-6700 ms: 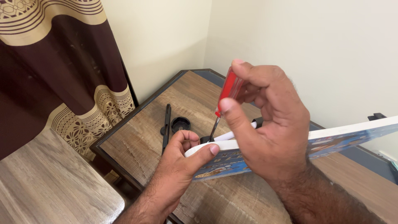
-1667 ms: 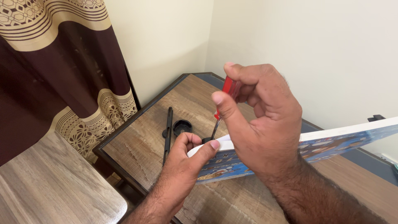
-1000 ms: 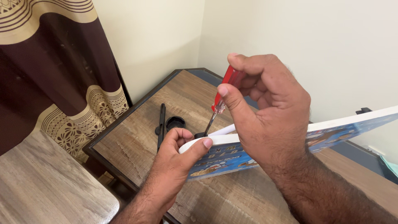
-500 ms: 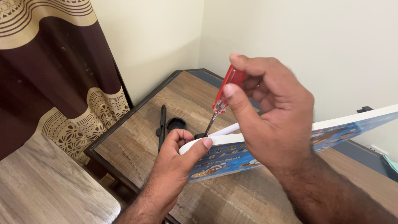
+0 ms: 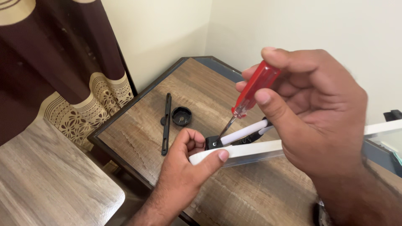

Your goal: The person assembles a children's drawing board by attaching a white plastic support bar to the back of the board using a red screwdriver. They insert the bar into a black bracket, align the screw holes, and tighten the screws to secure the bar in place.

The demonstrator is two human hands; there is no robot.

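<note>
Wood-grain tabletop (image 5: 201,90) w/ dark rim runs from top centre to lower right of frame; its near-left edge cuts diagonally thru centre-left, corner at approx. mid-left. Beyond that edge: a pale wooden seat surface (image 5: 46,180) at lower left, brown-and-cream patterned curtain (image 5: 63,62) at upper left. Cream walls close in behind, top centre and upper right. Open tabletop room: upper-centre area and the strip below the hands at bottom centre.

Left hand (image 5: 184,167), lower centre, fingers curled round the rounded end of a long white flat panel (image 5: 251,151); thumb lies along its edge. Panel runs from centre out to right edge of frame, held above the tabletop.

Right hand (image 5: 318,113), centre right, fingers closed on a red-handled screwdriver (image 5: 251,94), clear red plastic grip, thin metal shaft tilted down-left. Tip sits on a small black bracket (image 5: 212,142) at the panel end, just above left thumb.

Loose on tabletop, left of hands: long slim black strip (image 5: 166,123); round black cap (image 5: 181,116), just beside it.
</note>
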